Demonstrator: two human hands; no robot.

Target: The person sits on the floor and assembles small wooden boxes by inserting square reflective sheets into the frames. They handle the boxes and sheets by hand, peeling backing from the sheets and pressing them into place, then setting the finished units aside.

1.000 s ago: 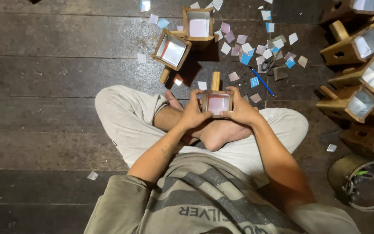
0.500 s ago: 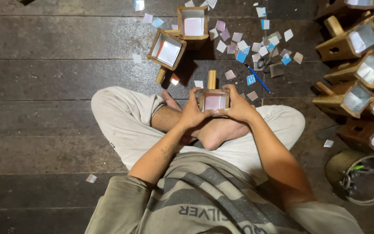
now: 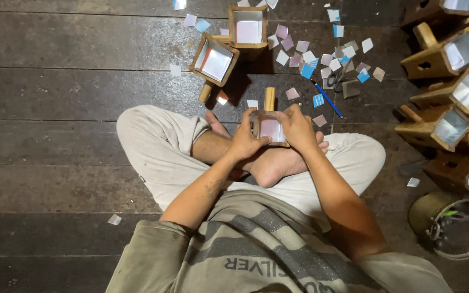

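I hold the little wooden box (image 3: pixel 270 128) tight with my left hand (image 3: pixel 243 144) and right hand (image 3: pixel 298 129).
It sits over my crossed legs; its handle points away; two more boxes (image 3: pixel 229 43) lie ahead on the dark floor (image 3: pixel 55 108).

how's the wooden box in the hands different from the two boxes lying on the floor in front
The held box sits gripped between the left hand and right hand over the crossed legs; the two floor boxes lie untouched on the dark planks. The held box's lining looks pinkish; the floor boxes' looks whiter. All three are square, open-topped wooden boxes with a peg handle.
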